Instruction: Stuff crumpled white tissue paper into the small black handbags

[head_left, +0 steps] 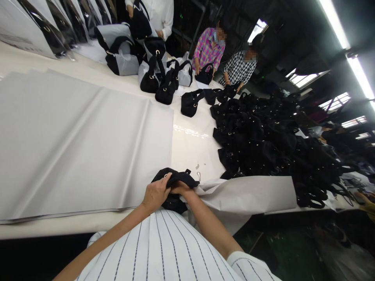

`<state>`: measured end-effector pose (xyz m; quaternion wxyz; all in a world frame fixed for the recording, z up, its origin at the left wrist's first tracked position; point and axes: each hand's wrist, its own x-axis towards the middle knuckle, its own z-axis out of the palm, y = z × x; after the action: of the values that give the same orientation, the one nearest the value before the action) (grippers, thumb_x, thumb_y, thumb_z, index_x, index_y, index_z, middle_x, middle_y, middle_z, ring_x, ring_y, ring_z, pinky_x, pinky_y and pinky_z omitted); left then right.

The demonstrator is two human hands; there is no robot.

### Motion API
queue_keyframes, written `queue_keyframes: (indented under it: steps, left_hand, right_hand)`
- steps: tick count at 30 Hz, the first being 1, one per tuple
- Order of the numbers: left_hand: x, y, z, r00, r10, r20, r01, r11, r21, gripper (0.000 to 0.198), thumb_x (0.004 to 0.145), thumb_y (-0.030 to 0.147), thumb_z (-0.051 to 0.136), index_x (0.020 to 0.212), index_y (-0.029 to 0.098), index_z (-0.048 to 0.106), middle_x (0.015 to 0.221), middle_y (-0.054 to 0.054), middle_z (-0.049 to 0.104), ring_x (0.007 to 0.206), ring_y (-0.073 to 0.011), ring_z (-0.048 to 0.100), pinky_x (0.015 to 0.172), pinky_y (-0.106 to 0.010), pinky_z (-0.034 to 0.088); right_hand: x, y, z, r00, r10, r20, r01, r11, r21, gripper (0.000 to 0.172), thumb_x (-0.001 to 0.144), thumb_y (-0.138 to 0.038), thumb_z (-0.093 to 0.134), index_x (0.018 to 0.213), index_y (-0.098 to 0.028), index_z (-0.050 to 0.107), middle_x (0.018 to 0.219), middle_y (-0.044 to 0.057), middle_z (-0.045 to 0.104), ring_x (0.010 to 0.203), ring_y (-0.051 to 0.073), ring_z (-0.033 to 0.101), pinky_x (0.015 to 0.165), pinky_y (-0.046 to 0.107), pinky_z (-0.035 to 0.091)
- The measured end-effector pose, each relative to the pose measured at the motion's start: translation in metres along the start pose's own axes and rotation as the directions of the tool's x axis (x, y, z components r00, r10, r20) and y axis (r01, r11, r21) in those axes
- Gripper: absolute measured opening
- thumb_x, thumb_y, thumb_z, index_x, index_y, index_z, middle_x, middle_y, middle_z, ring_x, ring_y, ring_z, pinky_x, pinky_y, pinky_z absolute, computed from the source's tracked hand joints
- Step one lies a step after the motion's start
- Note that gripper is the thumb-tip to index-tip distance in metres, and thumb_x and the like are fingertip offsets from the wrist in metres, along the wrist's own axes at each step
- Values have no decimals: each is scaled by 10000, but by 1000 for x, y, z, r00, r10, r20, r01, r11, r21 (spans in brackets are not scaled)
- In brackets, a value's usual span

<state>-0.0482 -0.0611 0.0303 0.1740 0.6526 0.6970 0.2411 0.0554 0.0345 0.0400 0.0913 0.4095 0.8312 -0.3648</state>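
A black handbag [175,205] lies against my front at the table's near edge. My left hand [158,192] pinches the bag's upper rim, fingers and thumb closed on the fabric. My right hand [181,188] reaches into the bag's opening, and its fingers are hidden by the black fabric. Under and beside my right forearm spreads a crumpled sheet of grey-white paper [258,193], which hangs partly over the table edge. A broad stack of grey paper sheets [88,144] lies to the left, close to the bag.
A large heap of black handbags [263,140] covers the table's right side. Several paper-wrapped bags [129,62] stand along the far side, where co-workers [209,48] handle bags. Upright plastic-covered packages [43,23] line the far left. Small scraps [198,175] lie on the white tabletop [193,146].
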Motion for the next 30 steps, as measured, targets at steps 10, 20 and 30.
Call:
queue_keyframes:
  steps: [10, 20, 30]
  left_hand:
    - [-13, 4, -9, 945, -322, -63, 316, 945, -84, 477, 876, 366, 535, 1297, 170, 426, 895, -37, 723, 789, -222, 694, 672, -287, 485]
    - [8, 20, -12, 962, -250, -113, 260, 962, 83, 269, 908, 322, 429, 1090, 148, 524, 827, -80, 693, 770, -246, 669, 675, -310, 447]
    - [0, 29, -15, 972, -220, -87, 232, 959, 165, 237, 900, 275, 409, 1043, 145, 546, 768, -83, 678, 775, -257, 662, 696, -324, 444]
  right_hand:
    - [-76, 5, 27, 941, -47, -335, 76, 994, 74, 482, 848, -39, 362, 1250, -145, 606, 1287, 114, 622, 1284, 211, 502, 1159, 405, 318]
    - [-45, 13, 6, 946, -241, -219, 270, 956, 113, 493, 867, -13, 366, 1296, -165, 555, 1322, 83, 594, 1268, 167, 504, 1122, 343, 362]
    - [-34, -3, 18, 993, -113, -46, 113, 994, -9, 364, 902, -132, 470, 1257, -125, 551, 1325, 161, 577, 1260, 247, 512, 1059, 377, 415]
